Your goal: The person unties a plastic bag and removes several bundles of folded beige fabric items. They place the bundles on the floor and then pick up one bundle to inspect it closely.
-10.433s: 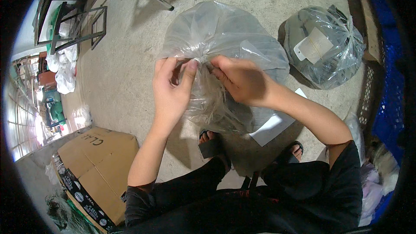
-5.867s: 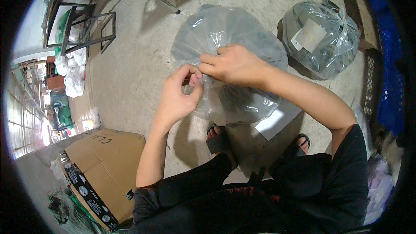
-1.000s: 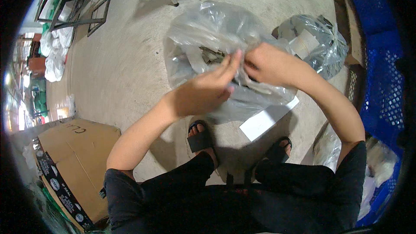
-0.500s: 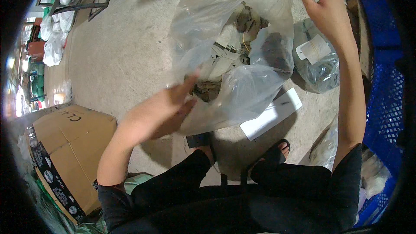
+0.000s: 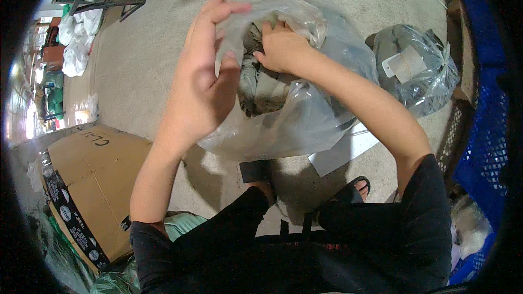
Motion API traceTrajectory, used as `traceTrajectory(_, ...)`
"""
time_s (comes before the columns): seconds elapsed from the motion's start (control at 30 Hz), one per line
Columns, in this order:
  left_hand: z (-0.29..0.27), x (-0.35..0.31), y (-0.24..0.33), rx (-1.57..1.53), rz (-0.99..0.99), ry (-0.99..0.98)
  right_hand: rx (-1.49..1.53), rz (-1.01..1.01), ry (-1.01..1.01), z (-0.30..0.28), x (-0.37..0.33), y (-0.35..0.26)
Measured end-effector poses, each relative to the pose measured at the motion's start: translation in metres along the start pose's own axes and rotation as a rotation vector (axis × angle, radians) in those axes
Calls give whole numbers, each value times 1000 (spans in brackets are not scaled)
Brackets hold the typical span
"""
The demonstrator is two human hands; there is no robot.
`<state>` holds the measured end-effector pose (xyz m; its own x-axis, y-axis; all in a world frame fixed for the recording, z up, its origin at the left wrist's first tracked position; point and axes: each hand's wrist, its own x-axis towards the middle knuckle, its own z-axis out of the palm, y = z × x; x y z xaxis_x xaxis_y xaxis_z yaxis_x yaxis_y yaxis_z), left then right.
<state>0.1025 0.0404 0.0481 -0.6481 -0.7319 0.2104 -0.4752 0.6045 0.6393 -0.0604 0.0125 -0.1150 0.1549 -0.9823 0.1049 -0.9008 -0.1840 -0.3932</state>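
Observation:
A large clear plastic bag (image 5: 327,114) stands on the floor in front of me, its mouth gaping. Inside lie crumpled and layered grey-beige pieces (image 5: 271,95) that look like cloth. Into the mouth reaches my right hand (image 5: 286,49), fingers and thumb apart, touching the contents; its fingertips are partly lost among them. My left hand (image 5: 207,76) is raised at the bag's left rim, its fingers and thumb spread and curved, with nothing seen gripped. Plastic lies close behind its fingers.
A tied clear bag (image 5: 427,90) of grey items with a white card (image 5: 404,64) sits at the right. A white sheet (image 5: 340,152) lies partly under the large bag. A cardboard box (image 5: 101,179) stands left, a blue crate (image 5: 482,136) right, a black metal frame (image 5: 111,2) far left.
My right hand has let go of the bag's far right edge and gone down into its mouth. My left hand has risen along the left rim. The plastic around the mouth has dropped and gathered inward.

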Motion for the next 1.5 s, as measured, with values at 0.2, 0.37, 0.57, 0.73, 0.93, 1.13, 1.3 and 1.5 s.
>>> traceTrajectory(0.2, 8, -8, 2, -361, -100, -242, 231, 80, -306, 40, 31, 32)
traceTrajectory(0.37, 27, -6, -19, -108, -75, -314, -60, -268, 77, -3, 27, 84)
traceTrajectory(0.57, 44, 27, -32, 74, 61, 64, 938, 276, -68, -115, -58, 109)
traceTrajectory(0.73, 51, 52, -6, -164, 98, -45, 998, 198, -102, -172, -122, 83)
traceTrajectory(0.93, 89, 60, 32, -471, 366, -278, 1423, 470, -76, -199, -177, 53)
traceTrajectory(1.13, 86, 51, 42, -580, 254, -331, 1452, 359, -239, -214, -188, 44)
traceTrajectory(1.3, 67, 37, 38, -604, 300, -285, 1427, 143, -252, -215, -182, 38)
traceTrajectory(1.5, 59, 27, 27, -815, 227, -224, 1447, 133, -260, -211, -173, 34)
